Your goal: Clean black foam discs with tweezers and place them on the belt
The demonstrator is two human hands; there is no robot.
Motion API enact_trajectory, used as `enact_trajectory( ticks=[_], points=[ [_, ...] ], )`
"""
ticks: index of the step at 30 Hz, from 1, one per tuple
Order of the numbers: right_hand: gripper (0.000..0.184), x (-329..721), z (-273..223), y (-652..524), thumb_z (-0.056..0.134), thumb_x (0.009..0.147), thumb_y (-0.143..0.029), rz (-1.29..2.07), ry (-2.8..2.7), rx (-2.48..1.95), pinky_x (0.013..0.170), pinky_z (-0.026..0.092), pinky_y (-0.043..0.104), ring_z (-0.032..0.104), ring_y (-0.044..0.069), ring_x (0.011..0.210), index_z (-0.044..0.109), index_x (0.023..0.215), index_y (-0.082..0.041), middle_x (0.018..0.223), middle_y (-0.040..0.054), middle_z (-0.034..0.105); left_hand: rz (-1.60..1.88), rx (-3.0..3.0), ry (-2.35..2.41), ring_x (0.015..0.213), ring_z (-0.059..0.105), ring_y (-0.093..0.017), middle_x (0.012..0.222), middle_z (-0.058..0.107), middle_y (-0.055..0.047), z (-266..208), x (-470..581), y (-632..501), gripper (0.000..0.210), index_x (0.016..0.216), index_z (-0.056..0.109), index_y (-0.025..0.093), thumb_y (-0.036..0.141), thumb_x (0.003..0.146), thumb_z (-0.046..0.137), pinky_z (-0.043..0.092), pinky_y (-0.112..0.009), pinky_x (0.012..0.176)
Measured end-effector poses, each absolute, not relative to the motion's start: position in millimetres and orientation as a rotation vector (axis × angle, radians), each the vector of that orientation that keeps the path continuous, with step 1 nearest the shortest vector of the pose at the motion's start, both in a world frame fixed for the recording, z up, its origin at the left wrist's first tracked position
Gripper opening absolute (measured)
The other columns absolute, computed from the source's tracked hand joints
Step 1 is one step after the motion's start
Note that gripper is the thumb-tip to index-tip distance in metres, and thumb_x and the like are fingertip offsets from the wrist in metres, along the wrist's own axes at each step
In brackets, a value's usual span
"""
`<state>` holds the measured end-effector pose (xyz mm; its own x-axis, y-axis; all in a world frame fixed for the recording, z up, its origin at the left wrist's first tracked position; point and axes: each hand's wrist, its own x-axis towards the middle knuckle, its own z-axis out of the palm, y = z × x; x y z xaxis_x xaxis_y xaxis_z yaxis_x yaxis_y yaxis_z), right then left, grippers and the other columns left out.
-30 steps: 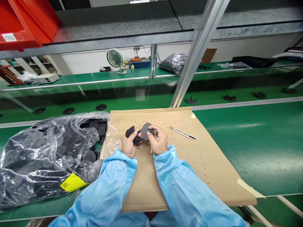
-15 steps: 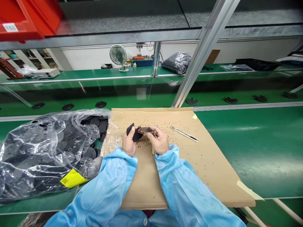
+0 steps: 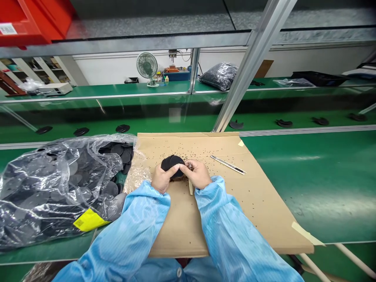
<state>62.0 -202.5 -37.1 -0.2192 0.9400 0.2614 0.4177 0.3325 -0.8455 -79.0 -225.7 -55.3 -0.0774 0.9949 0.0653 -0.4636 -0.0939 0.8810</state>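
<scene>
Black discs (image 3: 174, 161) lie overlapped between your two hands, above the cardboard sheet (image 3: 235, 213); your left hand (image 3: 161, 179) has its fingers closed around their left side, thumb on the near face; your right hand (image 3: 200, 175) pinches their right side, thumb tip close to the other thumb, and its fingers also hold a small tool with a pale handle (image 3: 190, 187); dark specks dot the cardboard, a slim knife (image 3: 228, 165) lies to the right, and a clear bag (image 3: 58, 192) of similar discs rests on the green surface (image 3: 293, 168) at your left
</scene>
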Motion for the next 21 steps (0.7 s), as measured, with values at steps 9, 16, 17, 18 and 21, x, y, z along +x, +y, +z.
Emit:
enact_trajectory(
  ticks=[9, 16, 17, 18, 21],
  points=[
    [0.043, 64.2, -35.9, -202.2, 0.055, 0.079, -0.053, 0.851, -1.799, -1.193, 0.049, 0.028, 0.023, 0.036, 0.01, 0.051, 0.042, 0.055, -0.019, 0.051, -0.0035, 0.039, 1.459, 0.866, 0.881, 0.077, 0.064, -0.019, 0.087, 0.069, -0.007, -52.0, -81.9, -226.6, 0.034, 0.093, 0.069, 0.012, 0.031, 0.066, 0.077, 0.055, -0.032, 0.068],
    [0.041, 64.6, -36.8, -203.0, 0.052, 0.082, -0.049, 0.683, -1.889, -1.204, 0.051, 0.027, 0.024, 0.036, 0.011, 0.051, 0.041, 0.055, -0.02, 0.051, -0.0035, 0.039, 1.436, 0.857, 0.989, 0.071, 0.064, -0.019, 0.084, 0.069, -0.007, -53.4, -83.7, -225.0, 0.039, 0.093, 0.068, 0.011, 0.035, 0.064, 0.078, 0.055, -0.03, 0.057],
    [0.041, 64.8, -37.3, -202.7, 0.052, 0.082, -0.048, 0.655, -1.891, -1.207, 0.051, 0.027, 0.024, 0.036, 0.011, 0.051, 0.041, 0.055, -0.02, 0.051, -0.0035, 0.038, 1.434, 0.858, 1.018, 0.07, 0.064, -0.02, 0.083, 0.069, -0.008, -53.7, -83.8, -224.7, 0.04, 0.093, 0.068, 0.011, 0.036, 0.063, 0.078, 0.054, -0.03, 0.055],
    [0.041, 64.9, -37.8, -202.3, 0.052, 0.082, -0.048, 0.644, -1.89, -1.208, 0.051, 0.027, 0.024, 0.036, 0.011, 0.051, 0.041, 0.055, -0.02, 0.051, -0.0036, 0.038, 1.436, 0.863, 1.035, 0.07, 0.064, -0.02, 0.083, 0.069, -0.008, -54.2, -83.8, -224.4, 0.042, 0.093, 0.068, 0.011, 0.037, 0.063, 0.078, 0.054, -0.03, 0.053],
    [0.041, 65.3, -38.9, -201.5, 0.053, 0.082, -0.049, 0.686, -1.89, -1.198, 0.05, 0.028, 0.024, 0.036, 0.01, 0.051, 0.042, 0.056, -0.02, 0.051, -0.004, 0.038, 1.43, 0.903, 1.023, 0.071, 0.064, -0.02, 0.085, 0.069, -0.008, -56.3, -84.0, -224.5, 0.042, 0.094, 0.068, 0.011, 0.039, 0.064, 0.078, 0.055, -0.03, 0.055]
  ],
)
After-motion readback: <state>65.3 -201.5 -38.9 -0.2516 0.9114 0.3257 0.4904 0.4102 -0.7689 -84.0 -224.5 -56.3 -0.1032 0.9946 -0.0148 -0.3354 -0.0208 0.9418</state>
